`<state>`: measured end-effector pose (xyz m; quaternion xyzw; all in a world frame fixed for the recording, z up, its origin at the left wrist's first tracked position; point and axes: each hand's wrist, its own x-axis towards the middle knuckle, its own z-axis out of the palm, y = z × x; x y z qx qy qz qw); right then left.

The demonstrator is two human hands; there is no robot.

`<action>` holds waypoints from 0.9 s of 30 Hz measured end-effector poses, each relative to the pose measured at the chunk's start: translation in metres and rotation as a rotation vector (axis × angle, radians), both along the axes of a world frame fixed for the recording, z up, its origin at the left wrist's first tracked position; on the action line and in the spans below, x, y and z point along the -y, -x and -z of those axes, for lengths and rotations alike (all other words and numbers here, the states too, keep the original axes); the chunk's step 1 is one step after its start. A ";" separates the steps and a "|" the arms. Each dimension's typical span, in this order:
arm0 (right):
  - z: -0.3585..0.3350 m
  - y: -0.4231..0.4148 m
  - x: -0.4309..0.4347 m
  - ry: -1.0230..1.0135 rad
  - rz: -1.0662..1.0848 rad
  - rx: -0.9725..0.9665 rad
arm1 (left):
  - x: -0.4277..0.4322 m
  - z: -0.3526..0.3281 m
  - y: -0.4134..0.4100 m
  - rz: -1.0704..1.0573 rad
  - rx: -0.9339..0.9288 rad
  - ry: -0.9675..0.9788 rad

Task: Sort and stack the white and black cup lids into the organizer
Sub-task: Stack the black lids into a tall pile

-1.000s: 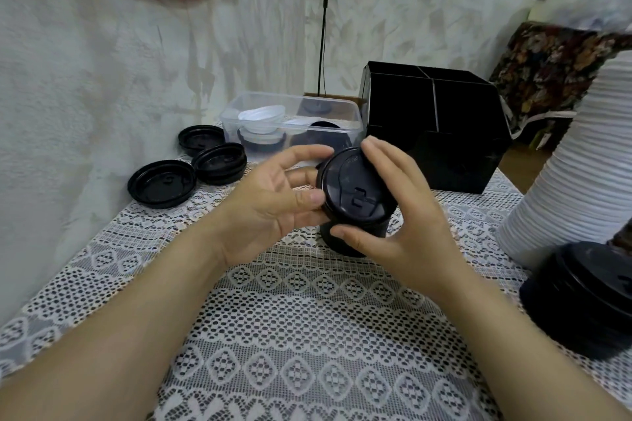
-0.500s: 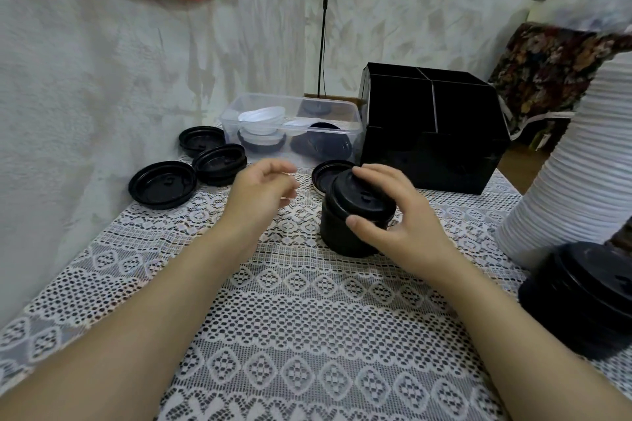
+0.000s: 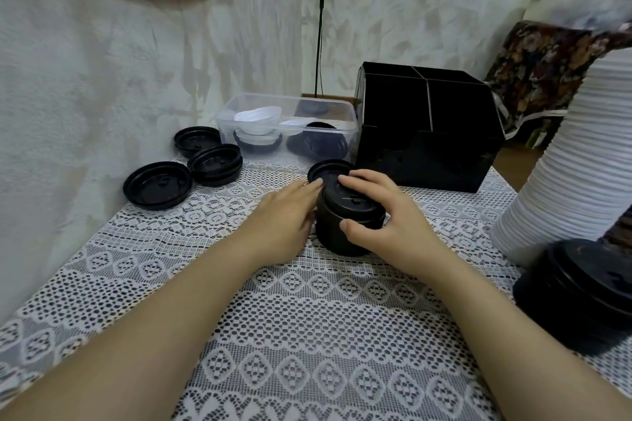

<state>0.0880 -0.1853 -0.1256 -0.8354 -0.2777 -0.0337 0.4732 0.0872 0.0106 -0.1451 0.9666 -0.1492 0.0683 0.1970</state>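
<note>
Black lid stack (image 3: 331, 232) mid-table. Right hand (image 3: 386, 219) curled round its top; left hand (image 3: 284, 214) flat-fingered against its 9 o'clock side. Best: square edges, then lift whole to organizer (image 3: 427, 147) at 1 o'clock.

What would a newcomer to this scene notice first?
At mid-table the right hand grips a short stack of black plastic cup lids, and the left hand touches its side. At the right edge rises a tall column of white plastic lids; behind the hands stands a black box-shaped organizer.
</note>
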 end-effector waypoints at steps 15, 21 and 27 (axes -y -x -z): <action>0.003 0.001 -0.001 -0.008 0.003 0.015 | -0.001 -0.008 0.002 -0.307 0.187 -0.251; 0.002 0.002 0.000 0.007 0.000 0.012 | -0.013 -0.013 0.000 -0.462 0.269 -0.236; 0.003 0.001 0.001 0.020 0.002 0.009 | -0.018 -0.017 -0.001 -0.465 0.305 -0.062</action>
